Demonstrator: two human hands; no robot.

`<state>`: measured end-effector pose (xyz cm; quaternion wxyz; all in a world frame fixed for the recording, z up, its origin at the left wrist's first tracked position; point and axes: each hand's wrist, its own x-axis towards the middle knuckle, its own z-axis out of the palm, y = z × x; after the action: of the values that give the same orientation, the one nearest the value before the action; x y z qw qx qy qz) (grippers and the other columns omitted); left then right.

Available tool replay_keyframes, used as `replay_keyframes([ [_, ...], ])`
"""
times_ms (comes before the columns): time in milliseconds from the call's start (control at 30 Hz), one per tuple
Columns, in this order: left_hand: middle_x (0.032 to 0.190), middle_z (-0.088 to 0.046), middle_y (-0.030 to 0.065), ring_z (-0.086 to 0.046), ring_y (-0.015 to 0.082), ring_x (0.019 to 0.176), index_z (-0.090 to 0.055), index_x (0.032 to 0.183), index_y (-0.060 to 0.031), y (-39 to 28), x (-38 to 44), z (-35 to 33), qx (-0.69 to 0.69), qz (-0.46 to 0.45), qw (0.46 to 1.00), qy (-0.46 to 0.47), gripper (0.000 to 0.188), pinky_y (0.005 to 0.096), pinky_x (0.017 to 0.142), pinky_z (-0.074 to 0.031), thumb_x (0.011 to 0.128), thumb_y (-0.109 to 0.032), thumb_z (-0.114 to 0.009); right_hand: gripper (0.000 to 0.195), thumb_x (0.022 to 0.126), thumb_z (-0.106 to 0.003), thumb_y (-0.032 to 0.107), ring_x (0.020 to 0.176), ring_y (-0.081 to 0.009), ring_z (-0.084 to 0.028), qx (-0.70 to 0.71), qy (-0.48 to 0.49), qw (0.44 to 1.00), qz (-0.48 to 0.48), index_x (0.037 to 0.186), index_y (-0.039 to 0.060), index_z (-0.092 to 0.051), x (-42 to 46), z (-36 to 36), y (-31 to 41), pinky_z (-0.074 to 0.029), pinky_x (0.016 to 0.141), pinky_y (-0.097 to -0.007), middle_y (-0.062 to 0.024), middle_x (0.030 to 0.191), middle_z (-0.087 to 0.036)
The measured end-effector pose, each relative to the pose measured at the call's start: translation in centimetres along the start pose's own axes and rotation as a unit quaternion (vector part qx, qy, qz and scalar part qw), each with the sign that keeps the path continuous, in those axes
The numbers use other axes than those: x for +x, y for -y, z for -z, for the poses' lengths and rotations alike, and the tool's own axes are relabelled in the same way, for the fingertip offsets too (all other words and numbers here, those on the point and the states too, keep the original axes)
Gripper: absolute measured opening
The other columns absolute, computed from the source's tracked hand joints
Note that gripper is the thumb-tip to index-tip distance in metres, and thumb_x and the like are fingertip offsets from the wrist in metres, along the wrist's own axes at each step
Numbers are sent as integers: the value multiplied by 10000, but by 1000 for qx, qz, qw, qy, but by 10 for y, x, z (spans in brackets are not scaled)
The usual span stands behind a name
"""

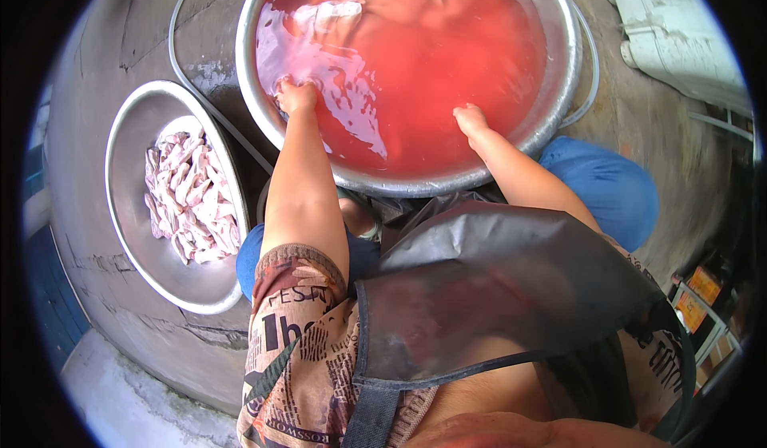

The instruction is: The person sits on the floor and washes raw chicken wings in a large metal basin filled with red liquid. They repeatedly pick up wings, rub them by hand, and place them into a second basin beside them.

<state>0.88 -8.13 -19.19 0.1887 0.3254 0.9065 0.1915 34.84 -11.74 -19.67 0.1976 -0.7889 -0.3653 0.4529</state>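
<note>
A large round metal basin [563, 82] of red-tinted water [431, 76] stands before me. My left hand [298, 96] dips into the water by the basin's left wall, its fingertips hidden below the surface. At the near right of the same basin, my right hand [471, 120] is lowered to the water with its fingers partly out of sight. Whether either hand grips anything is hidden. Pale raw meat pieces [341, 9] lie partly under water toward the far side, apart from both hands. A smaller metal basin [129, 208] to the left holds a heap of pale raw meat pieces [192, 196].
A clear hose [174, 35] runs over the concrete floor [90, 166] between the basins and behind the large one. White plastic containers [671, 29] sit at the far right. My dark apron [479, 286] and knee in blue [605, 190] press close to the large basin.
</note>
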Motion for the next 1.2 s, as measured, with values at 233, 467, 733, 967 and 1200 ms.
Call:
replay_keyframes([
  [233,1054,-518,258,-491,359,1022,-462,1120,1,40,24,-34,107,-43,980,160,487,398,871,-385,764,-331,-474,209,713,-480,94,834,-223,-533,51,61,997,-17,868,-17,-563,-14,-4,27,-420,720,-336,-128,840,-571],
  [467,813,-595,162,-579,245,676,-541,974,-76,16,-39,-54,-70,-23,964,254,234,330,537,-447,780,-197,-493,239,743,-516,142,864,-214,-531,202,201,956,-72,926,-8,-551,-21,-15,45,-419,727,-342,-120,927,-561],
  [733,715,-556,102,-520,203,506,-483,853,-30,-66,-113,-7,-496,128,795,326,106,267,400,-422,752,-43,-513,491,814,-463,333,1149,-268,-342,185,180,963,-75,1210,55,-379,-41,-11,80,-336,875,-427,-134,1271,-347],
  [967,810,-571,142,-560,242,622,-494,900,42,-84,-144,10,-635,64,700,321,161,307,492,-478,763,-42,-502,435,831,-410,443,961,-245,-486,410,285,855,-142,1016,55,-478,-52,3,96,-342,842,-424,-121,1003,-526],
  [1200,845,-569,105,-563,220,720,-516,957,-11,-93,-198,55,-567,22,720,400,237,389,558,-489,760,-139,-545,211,824,-437,249,808,-180,-533,429,349,833,7,914,84,-532,-77,16,107,-415,702,-332,-70,875,-575],
])
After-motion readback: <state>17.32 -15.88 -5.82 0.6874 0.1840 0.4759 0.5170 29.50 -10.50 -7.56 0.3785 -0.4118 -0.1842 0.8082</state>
